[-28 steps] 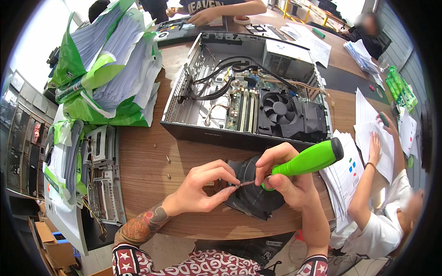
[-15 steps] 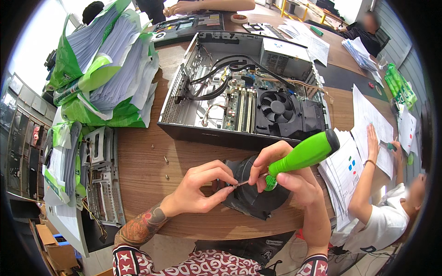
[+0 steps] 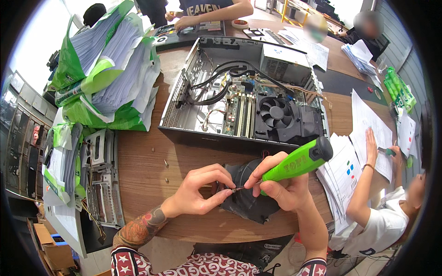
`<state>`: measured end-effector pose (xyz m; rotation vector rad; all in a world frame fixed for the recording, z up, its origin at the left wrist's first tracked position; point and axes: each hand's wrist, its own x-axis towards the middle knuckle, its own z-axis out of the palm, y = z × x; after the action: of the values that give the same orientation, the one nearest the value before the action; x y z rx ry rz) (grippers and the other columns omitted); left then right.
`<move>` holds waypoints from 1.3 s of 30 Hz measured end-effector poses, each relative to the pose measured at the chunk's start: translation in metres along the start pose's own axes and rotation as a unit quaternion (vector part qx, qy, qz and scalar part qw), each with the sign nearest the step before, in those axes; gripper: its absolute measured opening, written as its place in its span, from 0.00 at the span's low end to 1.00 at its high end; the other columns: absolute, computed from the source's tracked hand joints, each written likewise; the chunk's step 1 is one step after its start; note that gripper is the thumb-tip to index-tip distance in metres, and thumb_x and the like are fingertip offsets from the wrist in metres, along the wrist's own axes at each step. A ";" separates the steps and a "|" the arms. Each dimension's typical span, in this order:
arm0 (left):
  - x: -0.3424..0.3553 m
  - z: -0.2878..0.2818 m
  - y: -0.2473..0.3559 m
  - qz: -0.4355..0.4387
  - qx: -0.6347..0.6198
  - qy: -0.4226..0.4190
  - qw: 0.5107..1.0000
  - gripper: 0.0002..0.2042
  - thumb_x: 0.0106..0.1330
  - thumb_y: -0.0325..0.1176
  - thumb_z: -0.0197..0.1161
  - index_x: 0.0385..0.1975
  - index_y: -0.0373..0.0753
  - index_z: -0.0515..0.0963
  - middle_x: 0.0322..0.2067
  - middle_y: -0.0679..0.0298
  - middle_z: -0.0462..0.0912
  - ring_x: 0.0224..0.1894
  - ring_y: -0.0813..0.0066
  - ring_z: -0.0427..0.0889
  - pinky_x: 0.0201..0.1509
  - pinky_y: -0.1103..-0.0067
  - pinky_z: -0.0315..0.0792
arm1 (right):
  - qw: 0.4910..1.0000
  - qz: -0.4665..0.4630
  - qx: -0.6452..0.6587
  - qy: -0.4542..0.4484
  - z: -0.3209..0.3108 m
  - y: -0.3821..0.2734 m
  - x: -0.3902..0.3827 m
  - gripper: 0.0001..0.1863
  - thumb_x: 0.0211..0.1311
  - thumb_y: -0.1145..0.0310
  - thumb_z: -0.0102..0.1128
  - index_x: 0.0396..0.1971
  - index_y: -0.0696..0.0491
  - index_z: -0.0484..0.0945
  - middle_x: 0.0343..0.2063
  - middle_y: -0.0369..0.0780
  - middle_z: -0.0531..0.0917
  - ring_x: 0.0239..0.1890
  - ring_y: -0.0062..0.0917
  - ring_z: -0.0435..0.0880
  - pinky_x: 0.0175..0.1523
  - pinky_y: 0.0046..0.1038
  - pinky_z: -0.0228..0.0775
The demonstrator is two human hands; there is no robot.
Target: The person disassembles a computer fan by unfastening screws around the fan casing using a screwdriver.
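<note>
My right hand [image 3: 294,193] is wrapped round a green screwdriver [image 3: 294,164] with a black end cap. Its thin shaft points left toward my left hand [image 3: 198,191], whose thumb and fingertips pinch a tiny screw [image 3: 234,189] at the screwdriver's tip. Under both hands lies a black plastic part [image 3: 251,209], partly hidden by them. Beyond it stands an opened desktop computer case [image 3: 207,136] with a black cooling fan [image 3: 277,113], memory slots and cables inside. Loose screws [image 3: 166,163] rest on the table left of my left hand.
Green plastic packs of paper [image 3: 106,78] are piled at the left, above a metal frame [image 3: 105,198]. Printed sheets [image 3: 340,179] lie to the right, near a co-worker's arm [image 3: 361,193]. Another person handles an opened laptop [image 3: 193,33] at the far side.
The screwdriver has dropped a little and shifted left, its shaft nearer level, and my right hand has moved with it. My left hand stays nearly in place. The person at the far side leans further in.
</note>
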<state>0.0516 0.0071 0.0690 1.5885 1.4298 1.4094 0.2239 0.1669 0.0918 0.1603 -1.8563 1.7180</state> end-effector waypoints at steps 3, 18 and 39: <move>0.002 0.003 0.000 0.001 0.009 0.002 1.000 0.07 0.58 0.22 0.69 0.35 0.36 0.81 0.35 0.62 0.81 0.34 0.75 0.80 0.31 0.82 0.73 | 0.999 0.038 0.023 0.011 -0.003 -0.003 0.001 0.15 0.67 0.72 0.62 0.46 0.64 0.72 0.31 0.49 0.85 0.26 0.24 0.84 0.30 0.22 0.77; 0.000 0.003 0.003 -0.016 0.053 0.011 0.998 0.06 0.54 0.22 0.69 0.31 0.35 0.81 0.33 0.59 0.82 0.34 0.73 0.83 0.34 0.81 0.78 | 0.984 0.112 0.138 -0.012 -0.006 -0.002 0.004 0.16 0.72 0.68 0.51 0.55 0.60 0.71 0.35 0.41 0.84 0.31 0.21 0.83 0.38 0.23 0.75; -0.003 0.004 -0.005 -0.008 0.065 -0.013 0.998 0.09 0.52 0.24 0.71 0.33 0.34 0.80 0.35 0.59 0.81 0.35 0.72 0.83 0.38 0.80 0.78 | 0.976 0.105 0.185 -0.052 0.001 0.001 -0.001 0.22 0.71 0.74 0.54 0.63 0.63 0.66 0.46 0.45 0.81 0.33 0.23 0.84 0.43 0.26 0.78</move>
<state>0.0540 0.0059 0.0625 1.6650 1.5438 1.3045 0.2238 0.1658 0.0906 0.2109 -1.6526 2.2335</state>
